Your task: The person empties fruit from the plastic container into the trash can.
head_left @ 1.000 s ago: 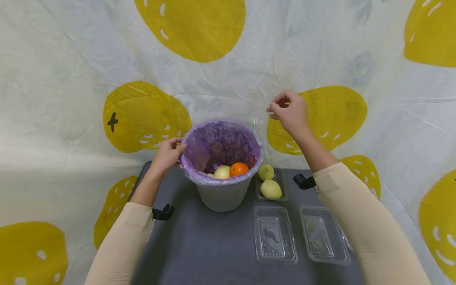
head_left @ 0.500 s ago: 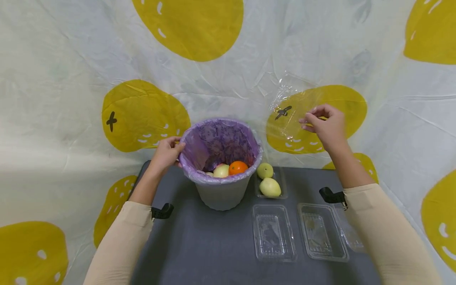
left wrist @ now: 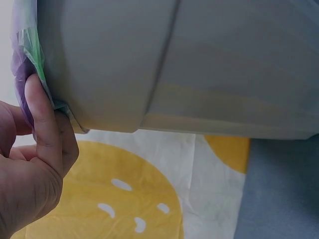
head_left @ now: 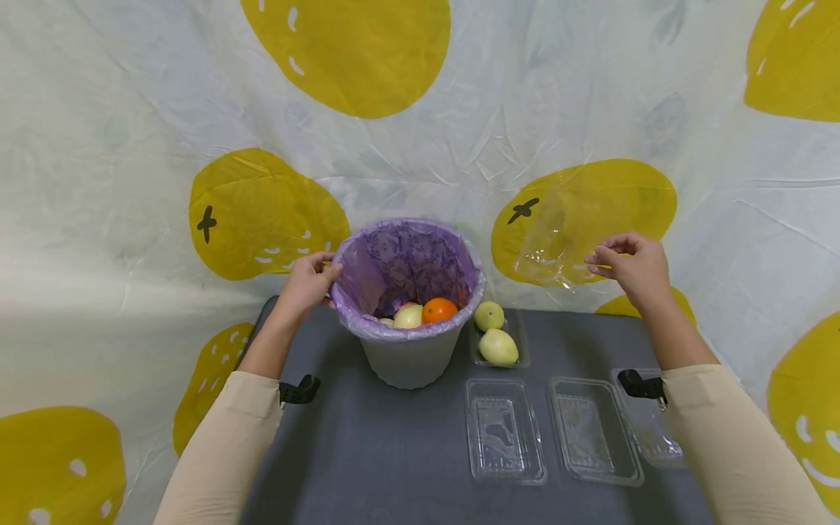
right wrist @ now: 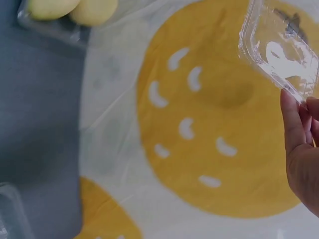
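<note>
A light grey bin [head_left: 410, 364], lined with a purple plastic bag [head_left: 420, 251], stands on the dark table. My left hand [head_left: 307, 283] grips its left rim; in the left wrist view the fingers [left wrist: 42, 117] curl over the bag's folded edge. An orange [head_left: 439, 310] and a pale yellowish fruit [head_left: 408, 316] show inside the bin, others partly hidden. My right hand [head_left: 633, 268] pinches the edge of a clear plastic tray [right wrist: 279, 62] between thumb and fingers, raised above the table's back right part. The tray is hard to make out in the head view.
Right of the bin, a clear tray [head_left: 521, 339] holds two yellow-green fruits [head_left: 499, 348]. Nearer the front sit a clear tray [head_left: 505, 434], a second clear tray [head_left: 593, 430], and another clear piece [head_left: 652, 426] under the right forearm. A patterned cloth [head_left: 420, 146] hangs behind.
My right hand has moved rightward and down, away from above the bin, carrying the clear plastic tray. The left hand and the bin have stayed in place.
</note>
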Motion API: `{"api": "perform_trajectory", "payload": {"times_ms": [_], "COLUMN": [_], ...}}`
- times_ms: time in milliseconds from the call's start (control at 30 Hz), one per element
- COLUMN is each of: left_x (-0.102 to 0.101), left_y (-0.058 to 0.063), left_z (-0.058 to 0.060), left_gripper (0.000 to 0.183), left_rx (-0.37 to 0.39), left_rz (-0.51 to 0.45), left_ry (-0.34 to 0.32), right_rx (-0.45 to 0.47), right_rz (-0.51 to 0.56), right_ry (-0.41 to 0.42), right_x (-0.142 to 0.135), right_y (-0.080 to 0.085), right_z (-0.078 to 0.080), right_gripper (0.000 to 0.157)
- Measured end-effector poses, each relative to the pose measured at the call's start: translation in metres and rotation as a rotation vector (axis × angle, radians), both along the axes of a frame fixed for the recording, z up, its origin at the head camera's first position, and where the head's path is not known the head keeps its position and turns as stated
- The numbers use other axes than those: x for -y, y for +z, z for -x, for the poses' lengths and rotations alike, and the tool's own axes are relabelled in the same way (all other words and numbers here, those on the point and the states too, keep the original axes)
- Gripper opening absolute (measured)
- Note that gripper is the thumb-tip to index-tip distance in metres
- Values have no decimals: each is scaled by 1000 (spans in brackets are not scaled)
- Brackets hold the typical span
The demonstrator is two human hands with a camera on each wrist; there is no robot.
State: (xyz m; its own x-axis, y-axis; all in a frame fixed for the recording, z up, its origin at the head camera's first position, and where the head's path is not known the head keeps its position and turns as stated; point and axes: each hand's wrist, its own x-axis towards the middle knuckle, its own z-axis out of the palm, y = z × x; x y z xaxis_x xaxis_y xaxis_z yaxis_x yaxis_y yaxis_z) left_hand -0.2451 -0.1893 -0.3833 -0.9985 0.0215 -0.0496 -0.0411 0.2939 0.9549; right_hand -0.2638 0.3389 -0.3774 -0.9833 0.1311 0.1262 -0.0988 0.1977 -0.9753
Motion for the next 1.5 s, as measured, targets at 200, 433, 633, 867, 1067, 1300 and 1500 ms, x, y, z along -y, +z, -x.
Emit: {"api": "perform_trajectory", "payload": {"times_ms": [200, 433, 633, 867, 1067, 1300, 1500], "left_x": [-1, -4, -3, -1, 1, 1, 1], "left_y": [1, -2, -5, 4, 6, 4, 2], "left_z": [0, 2, 4, -1, -2, -1, 0], "left_gripper": [47, 44, 43, 44, 47, 47, 47], "left_rx": [12, 5, 7, 9, 17, 5, -1], "left_rz": [7, 20, 18, 20, 21, 32, 35], "left_ry": [-3, 1, -4, -4, -11, -4, 0], "right_rx": [126, 163, 170, 210, 287, 387, 428], "right_rz": [-198, -413, -511, -562, -598, -664, -669], "right_ry": [0, 23, 58, 72, 76, 59, 82], "right_x": [-25, -49, -64, -75, -77, -80, -79], "right_y": [-34, -73, -103, -133, -155, -167, -175], "right_z": [9, 9, 10, 15, 17, 17, 17], "right_gripper": [34, 35, 29, 26, 22, 24, 28]}}
